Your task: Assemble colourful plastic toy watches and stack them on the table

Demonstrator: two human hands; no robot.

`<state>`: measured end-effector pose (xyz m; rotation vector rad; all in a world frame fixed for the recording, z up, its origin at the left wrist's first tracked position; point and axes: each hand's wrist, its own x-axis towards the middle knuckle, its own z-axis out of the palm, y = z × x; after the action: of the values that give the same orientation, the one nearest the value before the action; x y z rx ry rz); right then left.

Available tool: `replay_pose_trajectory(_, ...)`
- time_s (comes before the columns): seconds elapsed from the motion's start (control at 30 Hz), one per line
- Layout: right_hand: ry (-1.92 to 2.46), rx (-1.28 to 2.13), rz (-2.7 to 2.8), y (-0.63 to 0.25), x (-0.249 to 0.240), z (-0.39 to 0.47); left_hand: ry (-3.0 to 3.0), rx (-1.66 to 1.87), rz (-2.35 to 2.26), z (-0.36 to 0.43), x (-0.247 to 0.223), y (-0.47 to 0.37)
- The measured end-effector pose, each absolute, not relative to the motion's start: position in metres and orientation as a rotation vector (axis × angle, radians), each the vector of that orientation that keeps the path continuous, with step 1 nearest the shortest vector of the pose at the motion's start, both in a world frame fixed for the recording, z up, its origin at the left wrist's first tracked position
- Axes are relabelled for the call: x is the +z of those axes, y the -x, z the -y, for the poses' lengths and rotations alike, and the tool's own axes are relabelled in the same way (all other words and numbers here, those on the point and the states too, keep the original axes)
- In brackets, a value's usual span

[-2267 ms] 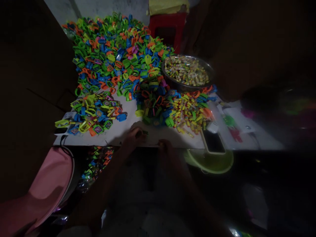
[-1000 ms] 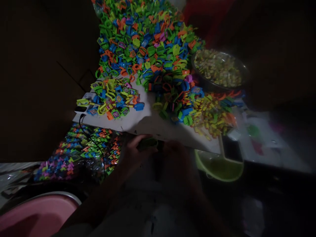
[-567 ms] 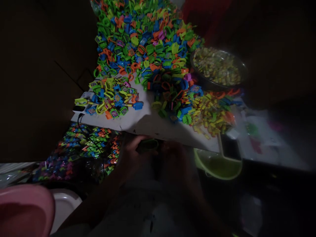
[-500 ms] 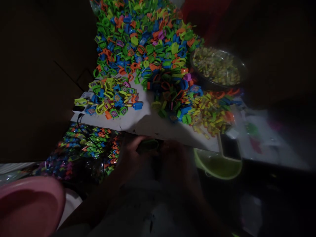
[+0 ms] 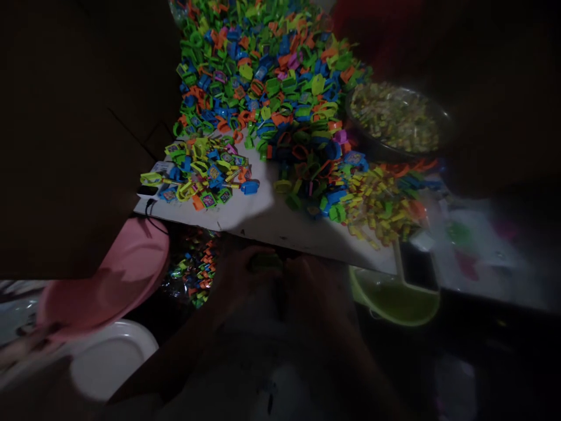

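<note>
Below the table's front edge, in deep shadow, my left hand (image 5: 241,272) is closed around a green plastic toy watch (image 5: 265,261). My right hand (image 5: 309,280) is close beside it on the right with its fingers bent in. Darkness hides its fingertips and whatever may be between them. On the table (image 5: 263,219) just beyond, a small group of toy watches (image 5: 213,172) lies at the left, some with yellow tubes. Small yellow pieces (image 5: 372,202) are heaped at the right.
A big pile of coloured toy watches (image 5: 267,70) covers the back. A metal bowl (image 5: 445,131) holds small pieces. A phone (image 5: 418,266) lies above a green basin (image 5: 405,318). At left are a pink basin (image 5: 135,251), another person's hand (image 5: 24,348) and a white round stool or lid (image 5: 114,356).
The pink basin has moved up and right, tilting, and now covers part of the bagged pieces. Another person's hand appears beside it, and more of the white round thing shows. My hands have barely moved.
</note>
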<state>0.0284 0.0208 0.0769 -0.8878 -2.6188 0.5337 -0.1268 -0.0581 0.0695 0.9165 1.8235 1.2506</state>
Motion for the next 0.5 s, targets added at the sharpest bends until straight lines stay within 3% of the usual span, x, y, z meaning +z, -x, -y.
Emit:
replay_pose_trajectory(0.2,0.876,0.491,2.89,-0.027,0.065,-0.015,-0.867,0.971,-1.652,0.061,0.07,0.136)
replay_pose_trajectory(0.5,0.797,0.98,2.417,-0.009,0.029,-0.024,-0.903,1.057,-1.91,0.109,0.082,0.18)
